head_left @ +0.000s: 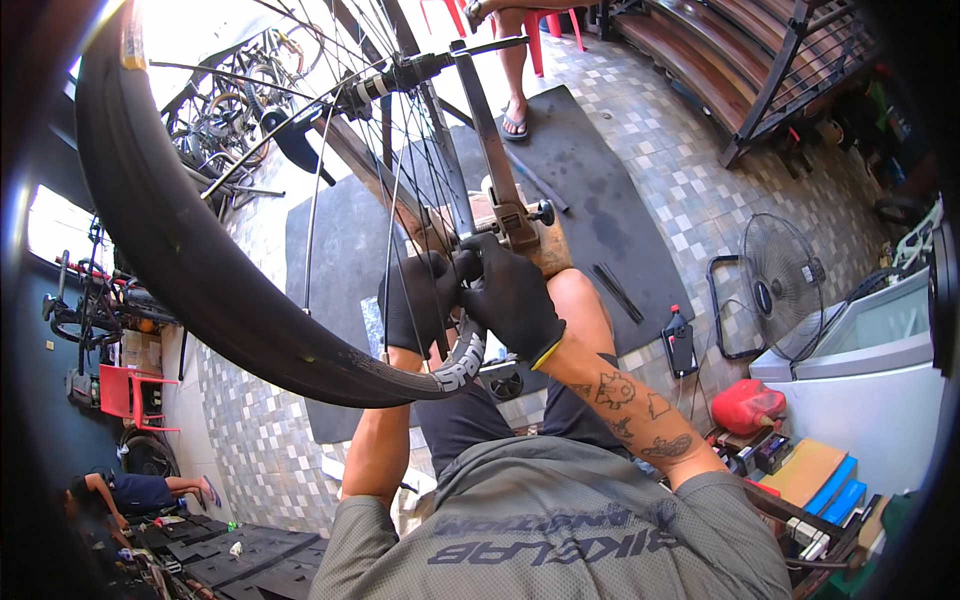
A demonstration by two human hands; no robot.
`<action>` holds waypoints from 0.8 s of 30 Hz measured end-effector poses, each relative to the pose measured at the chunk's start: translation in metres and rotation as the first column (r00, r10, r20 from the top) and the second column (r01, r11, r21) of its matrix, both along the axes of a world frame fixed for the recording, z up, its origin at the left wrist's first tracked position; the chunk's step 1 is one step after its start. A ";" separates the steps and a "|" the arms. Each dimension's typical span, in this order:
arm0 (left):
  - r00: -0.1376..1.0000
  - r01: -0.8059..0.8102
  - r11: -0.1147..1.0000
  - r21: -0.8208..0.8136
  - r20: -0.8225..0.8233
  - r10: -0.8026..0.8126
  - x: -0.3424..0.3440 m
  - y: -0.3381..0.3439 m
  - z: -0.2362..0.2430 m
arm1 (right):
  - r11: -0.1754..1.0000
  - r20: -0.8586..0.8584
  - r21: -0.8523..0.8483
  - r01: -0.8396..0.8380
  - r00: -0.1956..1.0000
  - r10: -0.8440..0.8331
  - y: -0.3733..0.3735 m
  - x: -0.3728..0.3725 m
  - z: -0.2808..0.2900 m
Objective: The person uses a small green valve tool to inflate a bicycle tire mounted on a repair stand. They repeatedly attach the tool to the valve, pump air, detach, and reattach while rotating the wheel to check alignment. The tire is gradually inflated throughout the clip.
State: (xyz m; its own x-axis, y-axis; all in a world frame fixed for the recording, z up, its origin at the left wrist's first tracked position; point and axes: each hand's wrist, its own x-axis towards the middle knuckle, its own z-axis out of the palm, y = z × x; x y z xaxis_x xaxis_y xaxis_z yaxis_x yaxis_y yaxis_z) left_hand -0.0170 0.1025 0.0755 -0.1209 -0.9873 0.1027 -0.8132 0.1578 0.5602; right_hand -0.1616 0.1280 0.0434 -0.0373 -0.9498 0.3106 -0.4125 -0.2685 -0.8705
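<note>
A bicycle wheel with a black tyre (150, 215) fills the left of the view. Its hub (385, 88) sits between the upright arms of a truing stand (484, 130). Both my hands wear black gloves and meet low on the wheel, just inside the rim. My left hand (416, 303) is among the spokes (392, 200), fingers curled. Against it, my right hand (512, 300) is closed, thumb and fingers pinched together beside the stand's clamp (517, 228). Whatever lies between the fingers of either hand is hidden.
The stand rests over a dark mat (600, 190) on a tiled floor. To the right are a fan (780, 285), a red container (748, 405) and a white chest (850, 360). A person's sandalled foot (515, 120) is ahead; another person (140, 492) is lower left.
</note>
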 end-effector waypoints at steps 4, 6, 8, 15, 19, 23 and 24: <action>0.980 0.106 0.983 0.153 -0.186 -0.076 0.030 -0.003 -0.001 | 0.987 -0.134 -0.121 -0.106 0.987 0.089 -0.002 -0.006 -0.004; 0.919 0.078 0.996 0.046 -0.390 -0.054 0.036 -0.010 -0.006 | 0.989 -0.100 -0.063 -0.137 0.986 0.130 -0.006 -0.009 -0.009; 0.892 0.050 0.995 0.084 -0.451 -0.006 0.039 -0.019 -0.009 | 0.967 0.078 -0.037 -0.252 0.964 0.254 -0.017 -0.014 -0.015; 0.656 0.340 0.933 0.121 -0.741 -0.143 0.022 -0.039 -0.026 | 0.688 0.614 0.120 -0.716 0.598 0.515 -0.046 -0.035 -0.027; 0.635 0.350 0.933 0.090 -0.755 -0.165 0.024 -0.041 -0.030 | 0.747 0.549 0.144 -0.649 0.680 0.486 -0.047 -0.036 -0.023; 0.679 0.330 0.939 0.099 -0.716 -0.163 0.024 -0.044 -0.033 | 0.873 0.569 0.114 -0.475 0.751 0.334 -0.040 -0.029 -0.015; 0.673 0.337 0.938 0.080 -0.717 -0.181 0.024 -0.046 -0.034 | 0.904 0.538 0.109 -0.413 0.789 0.295 -0.036 -0.029 -0.014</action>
